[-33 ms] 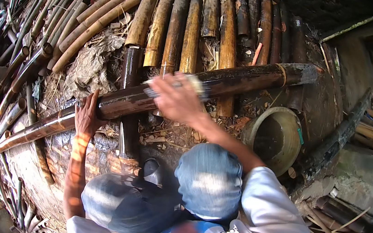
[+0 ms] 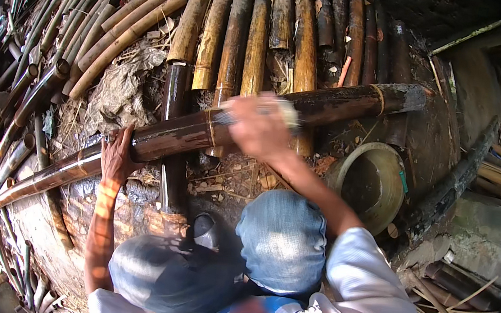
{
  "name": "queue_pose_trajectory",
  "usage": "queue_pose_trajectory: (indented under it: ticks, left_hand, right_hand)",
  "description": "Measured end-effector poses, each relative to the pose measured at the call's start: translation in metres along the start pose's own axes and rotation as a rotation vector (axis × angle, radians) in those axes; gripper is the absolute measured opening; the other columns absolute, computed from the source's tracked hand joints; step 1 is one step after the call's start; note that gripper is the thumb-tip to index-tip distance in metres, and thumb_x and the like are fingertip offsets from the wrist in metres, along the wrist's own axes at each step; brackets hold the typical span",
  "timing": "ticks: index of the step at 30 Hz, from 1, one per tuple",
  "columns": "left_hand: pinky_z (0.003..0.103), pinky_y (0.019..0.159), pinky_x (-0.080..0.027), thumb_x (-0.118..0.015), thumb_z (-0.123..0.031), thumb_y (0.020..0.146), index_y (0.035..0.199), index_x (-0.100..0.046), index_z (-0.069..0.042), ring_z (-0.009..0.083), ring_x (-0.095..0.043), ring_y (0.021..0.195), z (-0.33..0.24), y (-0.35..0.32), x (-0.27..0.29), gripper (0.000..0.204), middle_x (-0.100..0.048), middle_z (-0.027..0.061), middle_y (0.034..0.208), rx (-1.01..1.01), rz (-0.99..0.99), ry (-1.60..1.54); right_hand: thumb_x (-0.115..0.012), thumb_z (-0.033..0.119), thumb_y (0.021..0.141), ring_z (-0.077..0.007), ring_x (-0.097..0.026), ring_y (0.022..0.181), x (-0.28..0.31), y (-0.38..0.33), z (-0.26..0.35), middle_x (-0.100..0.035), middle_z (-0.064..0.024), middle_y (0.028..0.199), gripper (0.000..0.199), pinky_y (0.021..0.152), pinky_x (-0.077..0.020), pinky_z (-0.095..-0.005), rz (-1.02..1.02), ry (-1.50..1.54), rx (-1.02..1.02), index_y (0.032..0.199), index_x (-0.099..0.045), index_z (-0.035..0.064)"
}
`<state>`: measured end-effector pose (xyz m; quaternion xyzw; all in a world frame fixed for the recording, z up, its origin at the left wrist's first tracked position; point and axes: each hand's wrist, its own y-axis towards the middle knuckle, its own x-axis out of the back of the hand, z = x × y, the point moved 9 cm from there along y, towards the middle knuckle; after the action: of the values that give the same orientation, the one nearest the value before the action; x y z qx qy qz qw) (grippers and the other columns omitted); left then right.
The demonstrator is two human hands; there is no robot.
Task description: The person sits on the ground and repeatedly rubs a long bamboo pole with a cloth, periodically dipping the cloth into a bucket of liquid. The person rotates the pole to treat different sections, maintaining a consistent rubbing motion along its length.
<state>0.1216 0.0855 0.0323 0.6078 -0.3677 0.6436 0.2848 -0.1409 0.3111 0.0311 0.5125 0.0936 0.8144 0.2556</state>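
Observation:
A long, dark, wet bamboo pole lies slantwise in front of me, from low on the left to the upper right. My left hand grips it left of the middle, fingers over the top. Farther right, my right hand presses a pale, yellowish pad on the pole's upper side. The hand and pad are smeared by motion, so the pad's exact kind is unclear. Pale rings mark the pole's joints. Under it, a dark, shiny bamboo length runs crosswise.
Several yellow-brown bamboo lengths lie side by side beyond the pole. A round bucket with dark liquid stands at right. More bamboo is piled at left, near a crumpled grey sheet. My jeans-clad knees are close below.
My right hand and the pad have slid to the right along the pole, uncovering a pale joint ring. My left hand has stayed in place.

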Motion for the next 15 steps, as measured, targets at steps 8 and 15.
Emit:
queue_pose_trajectory:
  ticks: [8,15]
  left_hand:
    - [0.051,0.098,-0.044,-0.096,-0.032,0.054,0.141,-0.052,-0.012,0.0355,-0.060,0.117,0.009,0.029,0.012,0.100,-0.061,0.0114,0.128,-0.051,-0.147,-0.126]
    - [0.066,0.104,-0.039,-0.099,-0.031,0.052,0.149,-0.044,-0.016,0.0346,-0.051,0.133,0.027,0.001,-0.010,0.114,-0.054,0.0085,0.138,0.122,-0.075,0.020]
  right_hand:
    - [-0.045,0.038,0.106,-0.0346,-0.069,0.096,0.126,0.022,-0.198,-0.071,-0.0147,0.106,0.039,0.094,-0.0490,-0.0549,0.063,-0.551,-0.557,0.116,-0.071,0.0107]
    - [-0.034,0.043,0.110,-0.0366,-0.030,0.155,-0.087,0.051,0.056,-0.039,-0.0185,0.163,0.060,0.130,-0.0151,-0.0506,0.313,0.045,0.122,0.157,-0.042,0.0063]
